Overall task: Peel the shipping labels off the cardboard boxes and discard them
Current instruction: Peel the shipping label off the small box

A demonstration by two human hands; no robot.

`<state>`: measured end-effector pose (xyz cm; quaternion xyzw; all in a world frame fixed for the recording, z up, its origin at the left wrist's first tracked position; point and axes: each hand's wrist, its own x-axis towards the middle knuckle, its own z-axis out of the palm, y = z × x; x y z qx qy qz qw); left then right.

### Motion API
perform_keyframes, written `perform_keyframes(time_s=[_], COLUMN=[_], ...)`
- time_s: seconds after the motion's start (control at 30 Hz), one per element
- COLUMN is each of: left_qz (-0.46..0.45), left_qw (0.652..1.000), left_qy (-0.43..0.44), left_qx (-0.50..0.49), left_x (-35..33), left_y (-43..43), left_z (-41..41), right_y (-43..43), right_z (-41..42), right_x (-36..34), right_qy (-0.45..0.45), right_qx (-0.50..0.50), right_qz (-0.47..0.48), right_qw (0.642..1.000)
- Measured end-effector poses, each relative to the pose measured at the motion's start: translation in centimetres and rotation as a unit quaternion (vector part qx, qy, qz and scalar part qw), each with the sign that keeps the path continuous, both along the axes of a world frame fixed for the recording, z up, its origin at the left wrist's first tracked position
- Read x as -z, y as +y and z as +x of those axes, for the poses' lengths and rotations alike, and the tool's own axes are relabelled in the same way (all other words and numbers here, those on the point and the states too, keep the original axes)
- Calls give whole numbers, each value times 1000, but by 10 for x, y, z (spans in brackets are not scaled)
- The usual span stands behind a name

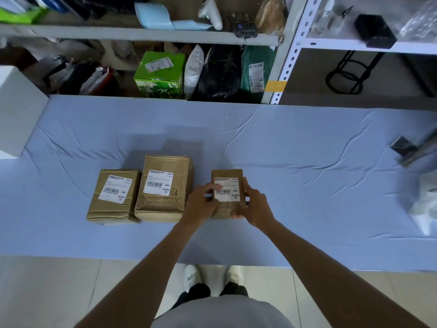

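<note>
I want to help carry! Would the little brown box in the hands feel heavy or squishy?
Probably light: the small box looks the littlest of three, and the left hand and right hand grip it by its sides. Maybe slightly squishy, since its cardboard looks creased. Flat sides, so it shouldn't roll.

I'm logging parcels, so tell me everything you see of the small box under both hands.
Creased brown cardboard, the small box lies on the blue cloth. A white barcode label covers most of its top. The left hand holds its left side, thumb on the label's edge; the right hand grips its right side.
</note>
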<state>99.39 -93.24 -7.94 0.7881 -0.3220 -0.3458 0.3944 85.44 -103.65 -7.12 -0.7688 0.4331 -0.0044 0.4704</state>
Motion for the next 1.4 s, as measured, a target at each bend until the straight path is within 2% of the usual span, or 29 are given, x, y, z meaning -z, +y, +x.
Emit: perform_keyframes(time_s=[0.27, 0.57, 1.0, 1.23, 1.4], left_qz=[-6, -31, 5, 31, 38], left_qw=[999, 999, 999, 993, 976], left_qy=[45, 21, 9, 98, 208], left_qx=[-15, 0, -37, -59, -47], left_x=[-8, -15, -3, -8, -17], left_y=[3, 5, -1, -8, -10], left_z=[0, -6, -4, 3, 12], right_y=[0, -2, -2, -2, -2], right_z=[-2, 0, -2, 0, -1], right_x=[3, 5, 2, 2, -2], right_qy=[-8, -2, -19, -11, -8], right_qx=[5, 1, 16, 10, 0], right_qz=[4, 11, 28, 11, 18], right_qw=[1000, 1000, 999, 1000, 1000])
